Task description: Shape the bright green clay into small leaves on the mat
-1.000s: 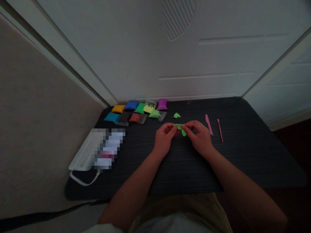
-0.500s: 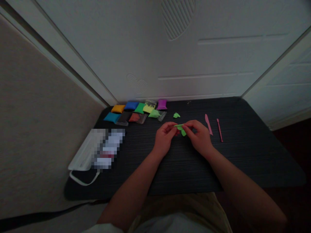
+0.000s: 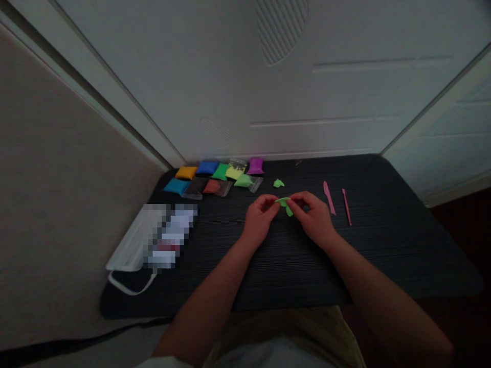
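Observation:
A flattened piece of light green modelling clay [image 3: 284,202] is pinched between my two hands, just over the dark table [image 3: 291,266]. My left hand [image 3: 260,217] grips its left end between thumb and fingers. On the other end, my right hand [image 3: 312,214] closes thumb and fingertips. Part of the clay hangs down in a rounded flap near my right thumb. Beyond my hands lies a small lump of the same green clay [image 3: 279,183]. To the right rest a pink plastic knife [image 3: 329,197] and a thin pink modelling stick [image 3: 347,206].
Several small packets of coloured clay, among them a purple packet [image 3: 255,165] and an orange packet [image 3: 186,173], lie at the back left. A white face mask [image 3: 132,245] and a blurred-out item [image 3: 172,237] are at the left. A white panelled surface [image 3: 230,76] rises behind the table.
Both hands keep hold of the green clay, and its upper edge now looks slightly more curved. My right fingers have shifted a little. The camera view has moved very slightly.

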The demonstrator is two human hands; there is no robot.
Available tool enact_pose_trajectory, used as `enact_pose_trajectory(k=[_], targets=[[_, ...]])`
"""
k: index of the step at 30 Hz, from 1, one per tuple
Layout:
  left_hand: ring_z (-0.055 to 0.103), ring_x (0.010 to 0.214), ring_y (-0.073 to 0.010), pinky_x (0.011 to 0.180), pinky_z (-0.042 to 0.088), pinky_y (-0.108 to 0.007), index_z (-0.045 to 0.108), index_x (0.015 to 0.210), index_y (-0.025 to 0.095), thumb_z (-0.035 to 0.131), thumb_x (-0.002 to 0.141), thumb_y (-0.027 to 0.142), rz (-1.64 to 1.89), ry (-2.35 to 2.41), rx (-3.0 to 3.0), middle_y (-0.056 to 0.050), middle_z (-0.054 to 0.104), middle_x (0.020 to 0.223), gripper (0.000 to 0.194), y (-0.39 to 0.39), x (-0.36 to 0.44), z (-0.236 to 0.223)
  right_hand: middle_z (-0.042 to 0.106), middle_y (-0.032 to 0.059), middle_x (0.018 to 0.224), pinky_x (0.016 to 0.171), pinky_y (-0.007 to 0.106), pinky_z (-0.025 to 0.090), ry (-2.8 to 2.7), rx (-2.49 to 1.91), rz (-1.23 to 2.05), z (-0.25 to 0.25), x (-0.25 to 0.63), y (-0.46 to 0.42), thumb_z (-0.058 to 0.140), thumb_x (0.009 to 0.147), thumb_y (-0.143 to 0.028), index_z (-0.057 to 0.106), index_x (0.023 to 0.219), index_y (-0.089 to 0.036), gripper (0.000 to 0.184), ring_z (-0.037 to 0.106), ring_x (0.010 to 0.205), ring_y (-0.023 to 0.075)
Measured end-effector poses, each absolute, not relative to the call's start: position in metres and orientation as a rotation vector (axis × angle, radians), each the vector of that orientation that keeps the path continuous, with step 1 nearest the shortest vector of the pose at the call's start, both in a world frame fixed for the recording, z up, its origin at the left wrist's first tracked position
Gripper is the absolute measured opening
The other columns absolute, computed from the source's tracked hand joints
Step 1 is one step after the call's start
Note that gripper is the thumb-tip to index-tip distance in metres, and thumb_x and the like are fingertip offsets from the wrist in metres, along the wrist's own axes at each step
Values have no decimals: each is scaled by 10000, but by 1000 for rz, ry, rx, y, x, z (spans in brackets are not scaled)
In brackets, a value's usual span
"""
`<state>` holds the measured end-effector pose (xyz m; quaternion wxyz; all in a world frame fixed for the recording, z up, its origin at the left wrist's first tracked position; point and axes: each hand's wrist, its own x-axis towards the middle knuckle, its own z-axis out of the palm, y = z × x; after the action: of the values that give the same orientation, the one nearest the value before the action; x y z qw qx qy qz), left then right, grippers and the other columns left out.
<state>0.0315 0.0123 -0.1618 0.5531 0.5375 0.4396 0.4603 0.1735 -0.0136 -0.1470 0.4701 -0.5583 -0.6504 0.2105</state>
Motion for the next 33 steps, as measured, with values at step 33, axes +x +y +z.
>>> enact_pose_trajectory(k=[33], targets=[[544,646,-83,647,426,-235,526,812,163,644,638,224,1068,826,891,14,590,754,219,12,34,-163,619,34,833,658,283,453,-1616,-1357,610,-151,170,-14,529,764,-290,561,945,-191,208,566,715,145]])
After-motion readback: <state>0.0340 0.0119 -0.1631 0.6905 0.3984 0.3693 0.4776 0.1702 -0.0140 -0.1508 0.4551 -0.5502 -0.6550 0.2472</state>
